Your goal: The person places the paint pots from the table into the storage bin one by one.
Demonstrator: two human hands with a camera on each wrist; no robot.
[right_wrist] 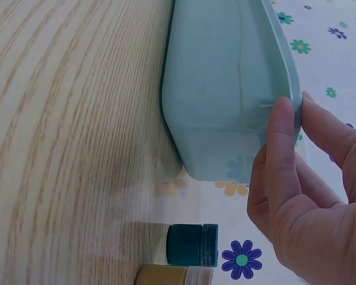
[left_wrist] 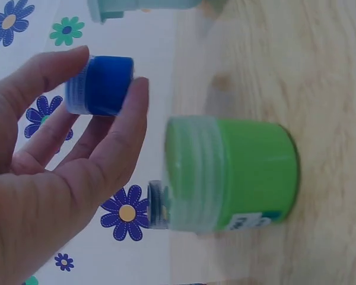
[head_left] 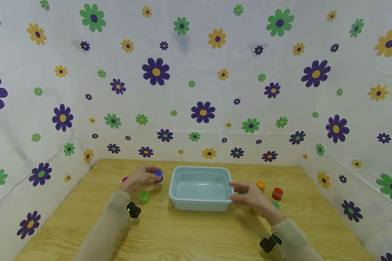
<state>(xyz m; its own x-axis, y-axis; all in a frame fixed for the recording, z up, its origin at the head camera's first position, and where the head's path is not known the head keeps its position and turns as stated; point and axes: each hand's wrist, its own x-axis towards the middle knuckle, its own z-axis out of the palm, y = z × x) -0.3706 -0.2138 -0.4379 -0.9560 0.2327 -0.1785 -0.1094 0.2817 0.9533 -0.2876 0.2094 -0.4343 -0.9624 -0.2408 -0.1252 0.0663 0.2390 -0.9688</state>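
My left hand (head_left: 141,179) holds a small blue paint jar (head_left: 158,176) between thumb and fingertips, left of a pale blue plastic basin (head_left: 199,206). In the left wrist view the blue jar (left_wrist: 110,86) lies between the thumb and several fingers. A light green jar (head_left: 143,197) stands just below that hand, and a magenta jar (head_left: 125,179) is mostly hidden behind it. At the basin's right end, my right hand (head_left: 256,199) pinches the rim, with the thumb on one side and fingers on the other in the right wrist view. The basin's visible inside holds nothing.
Right of the basin stand an orange jar (head_left: 260,186), a red jar (head_left: 277,194) and a green jar (head_left: 275,204) partly behind the wrist. A teal jar (right_wrist: 185,244) and an ochre jar (right_wrist: 163,275) are near the right hand. A flowered sheet (head_left: 189,98) surrounds the wooden table (head_left: 183,235).
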